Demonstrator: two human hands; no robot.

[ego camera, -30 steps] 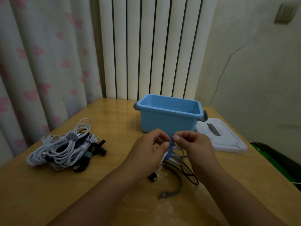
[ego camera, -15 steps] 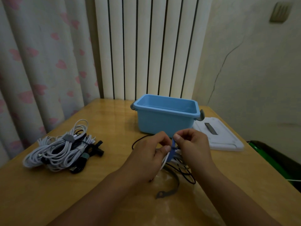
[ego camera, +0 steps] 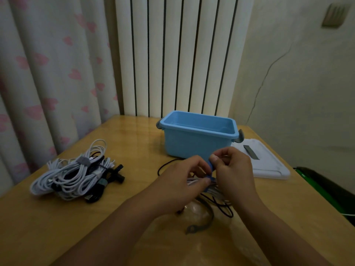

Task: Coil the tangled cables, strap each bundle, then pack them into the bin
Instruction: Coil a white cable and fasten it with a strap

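Two hands: both busy at near centre, strapping step in hand.
cable pile [ego camera: 76, 173]: left, untouched, waits.
left hand [ego camera: 180, 181]: grasps white coil [ego camera: 194, 182], should keep loops pinched flat.
blue strap [ego camera: 211, 169]: between thumbs; pull snug.
right hand [ego camera: 233, 171]: pinches strap end.
grey strap [ego camera: 201, 223]: spare, near.
bin [ego camera: 197, 139]: just beyond the hands, nothing visible inside.

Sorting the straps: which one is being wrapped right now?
The blue strap, pinched by both hands around white cables; the grey strap lies loose on the table.
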